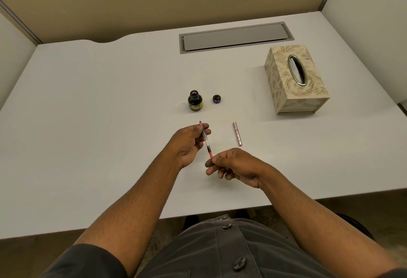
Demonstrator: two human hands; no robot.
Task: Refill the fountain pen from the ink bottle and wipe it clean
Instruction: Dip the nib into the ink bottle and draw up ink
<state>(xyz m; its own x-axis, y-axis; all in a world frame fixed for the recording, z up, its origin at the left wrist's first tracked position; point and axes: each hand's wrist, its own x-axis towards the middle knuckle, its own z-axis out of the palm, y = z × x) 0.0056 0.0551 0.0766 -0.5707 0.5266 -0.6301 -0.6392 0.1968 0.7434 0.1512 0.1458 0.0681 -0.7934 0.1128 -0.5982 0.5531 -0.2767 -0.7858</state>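
Observation:
The fountain pen's inner part (207, 143), with a clear converter and a red end, is held above the white desk (88, 123). My left hand (189, 143) pinches it near the nib end, which points away from me. My right hand (233, 166) grips the red rear end with its fingertips. The open ink bottle (195, 101) stands just beyond the nib, its cap (217, 99) lying to its right. A pink pen barrel (237, 134) lies on the desk right of my hands. A patterned tissue box (296, 79) stands at the right.
A grey cable hatch (235, 37) is set into the desk at the back. Partition walls enclose the desk at the back and on both sides. The desk's front edge runs just above my lap.

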